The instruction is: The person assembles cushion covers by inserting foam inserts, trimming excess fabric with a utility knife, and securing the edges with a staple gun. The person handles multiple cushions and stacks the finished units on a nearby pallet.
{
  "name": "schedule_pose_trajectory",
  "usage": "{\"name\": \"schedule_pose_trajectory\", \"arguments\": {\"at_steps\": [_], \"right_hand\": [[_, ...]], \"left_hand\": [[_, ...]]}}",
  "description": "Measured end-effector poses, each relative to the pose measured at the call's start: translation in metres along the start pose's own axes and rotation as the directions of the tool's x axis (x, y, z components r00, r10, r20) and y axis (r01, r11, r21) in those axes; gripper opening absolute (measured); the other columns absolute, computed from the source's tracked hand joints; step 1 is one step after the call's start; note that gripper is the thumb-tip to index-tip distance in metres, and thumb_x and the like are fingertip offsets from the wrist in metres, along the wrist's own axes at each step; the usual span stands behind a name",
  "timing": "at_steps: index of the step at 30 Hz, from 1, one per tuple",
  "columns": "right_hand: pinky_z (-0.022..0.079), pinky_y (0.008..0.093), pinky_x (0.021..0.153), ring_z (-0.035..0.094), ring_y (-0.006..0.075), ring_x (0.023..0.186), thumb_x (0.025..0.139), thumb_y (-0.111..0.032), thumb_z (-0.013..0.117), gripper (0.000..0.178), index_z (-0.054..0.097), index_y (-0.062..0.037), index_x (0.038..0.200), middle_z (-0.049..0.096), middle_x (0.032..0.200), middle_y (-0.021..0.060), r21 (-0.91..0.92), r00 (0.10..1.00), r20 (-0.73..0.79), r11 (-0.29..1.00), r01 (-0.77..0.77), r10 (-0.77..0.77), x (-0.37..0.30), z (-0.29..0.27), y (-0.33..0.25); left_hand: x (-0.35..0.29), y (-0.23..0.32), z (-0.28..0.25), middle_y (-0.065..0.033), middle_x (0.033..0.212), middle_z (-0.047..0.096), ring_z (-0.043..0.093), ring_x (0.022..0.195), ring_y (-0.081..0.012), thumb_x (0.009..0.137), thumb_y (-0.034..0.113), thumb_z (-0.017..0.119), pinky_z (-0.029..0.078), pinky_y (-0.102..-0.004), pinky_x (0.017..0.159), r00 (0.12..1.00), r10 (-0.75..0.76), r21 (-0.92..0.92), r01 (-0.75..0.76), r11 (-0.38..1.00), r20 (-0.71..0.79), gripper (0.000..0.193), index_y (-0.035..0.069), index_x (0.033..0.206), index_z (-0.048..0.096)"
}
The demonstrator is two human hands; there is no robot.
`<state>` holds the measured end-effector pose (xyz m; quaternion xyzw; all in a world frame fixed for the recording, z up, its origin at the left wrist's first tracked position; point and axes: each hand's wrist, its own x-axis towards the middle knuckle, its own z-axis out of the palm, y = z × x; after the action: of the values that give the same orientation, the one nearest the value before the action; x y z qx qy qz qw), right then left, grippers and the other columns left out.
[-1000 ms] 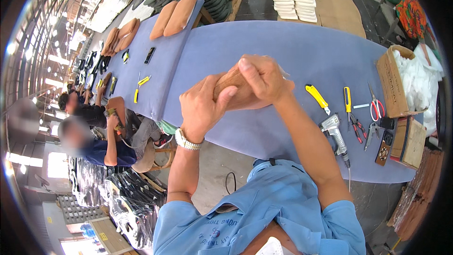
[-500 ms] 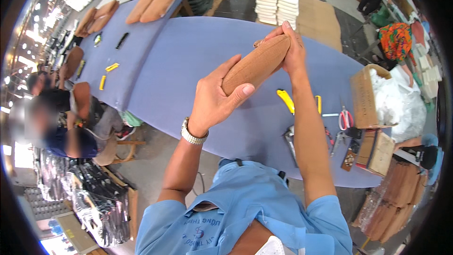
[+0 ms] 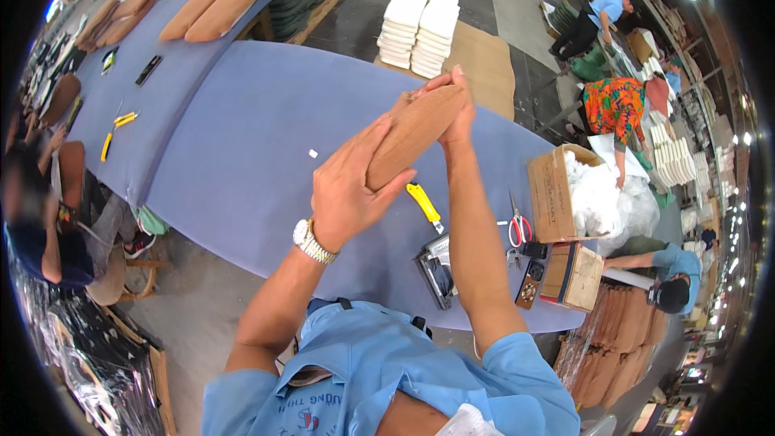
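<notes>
A brown upholstered cushion (image 3: 413, 137) is held tilted on edge above the blue-covered table (image 3: 250, 137). Against its near left end my left hand (image 3: 345, 182) is closed, thumb on the near side and fingers over the far side. Around the opposite, upper right end my right hand (image 3: 458, 117) has its grip; part of it is hidden behind the cushion. Below the cushion, a yellow utility knife (image 3: 423, 203) lies on the table. Beside my right forearm rests a staple gun (image 3: 438, 268), partly covered by the arm.
Scissors (image 3: 519, 228), a cardboard box (image 3: 551, 198) of white stuffing and a smaller box (image 3: 575, 276) stand on the right. Finished brown cushions (image 3: 226, 12) lie at the far left. Stacked white pads (image 3: 416, 24) stand beyond the table. Co-workers are on both sides.
My view has swung, so the table and its tools sit farther left. My left fingers have moved along the cushion's far side toward my right hand. Both hands keep hold of it.
</notes>
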<state>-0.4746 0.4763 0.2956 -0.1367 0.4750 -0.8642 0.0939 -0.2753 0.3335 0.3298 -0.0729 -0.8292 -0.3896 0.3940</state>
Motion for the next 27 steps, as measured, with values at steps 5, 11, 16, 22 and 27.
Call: {"name": "schedule_pose_trajectory", "arguments": {"at_steps": [5,11,16,22,27], "right_hand": [[0.057,0.0432,0.072,0.068,0.0311,0.071,0.109,-0.045,0.042,0.056,0.061,-0.001,0.08,0.067,0.075,0.0193,0.059,0.999,-0.017,0.998,0.03,-0.029,-0.009,-0.019,-0.003],[0.057,0.0439,0.077,0.067,0.0325,0.074,0.11,-0.043,0.039,0.055,0.06,-0.0006,0.083,0.067,0.076,0.0206,0.153,0.997,-0.073,0.988,0.025,-0.014,-0.047,-0.023,-0.015],[0.057,0.0436,0.079,0.068,0.0305,0.082,0.111,-0.044,0.038,0.054,0.063,-0.0006,0.092,0.069,0.086,0.0192,-0.144,0.963,-0.228,0.983,0.116,-0.147,-0.059,0.021,-0.017],[0.053,0.0373,0.073,0.064,0.0206,0.082,0.112,-0.045,0.036,0.058,0.067,0.0015,0.098,0.07,0.088,0.0133,-0.479,0.777,-0.552,0.878,0.003,-0.303,-0.018,0.013,0.027],[0.051,0.0401,0.072,0.062,0.0197,0.079,0.11,-0.039,0.043,0.047,0.069,-0.0005,0.101,0.07,0.085,0.0123,-0.827,0.942,-0.144,0.56,0.052,-0.301,-0.048,-0.074,0.123]], "left_hand": [[-0.043,-0.026,0.005,-0.0142,0.133,0.069,0.071,0.113,-0.0299,0.07,0.024,0.094,0.057,-0.038,0.096,0.986,-0.146,-0.08,0.153,0.985,0.083,0.079,0.007,0.14,0.06],[-0.134,-0.103,0.014,-0.0157,0.133,0.069,0.071,0.115,-0.0308,0.072,0.019,0.093,0.057,-0.0391,0.095,0.96,-0.224,-0.133,0.247,0.96,0.166,0.076,0.008,0.14,0.061],[-0.146,-0.131,-0.014,-0.0204,0.107,0.076,0.075,0.099,-0.0356,0.074,0.026,0.092,0.059,-0.0424,0.085,0.859,-0.441,-0.026,0.463,0.886,0.261,0.063,0.003,0.128,0.068],[-0.052,-0.062,-0.134,-0.0213,0.084,0.075,0.072,0.078,-0.0417,0.08,0.047,0.083,0.057,-0.0459,0.07,0.847,-0.375,0.152,0.343,0.927,0.377,0.06,0.001,0.117,0.071],[-0.064,-0.087,-0.101,-0.0224,0.088,0.075,0.07,0.082,-0.0461,0.087,0.047,0.075,0.056,-0.051,0.072,0.752,-0.423,0.288,0.316,0.904,0.505,0.066,0.002,0.133,0.061]]}}
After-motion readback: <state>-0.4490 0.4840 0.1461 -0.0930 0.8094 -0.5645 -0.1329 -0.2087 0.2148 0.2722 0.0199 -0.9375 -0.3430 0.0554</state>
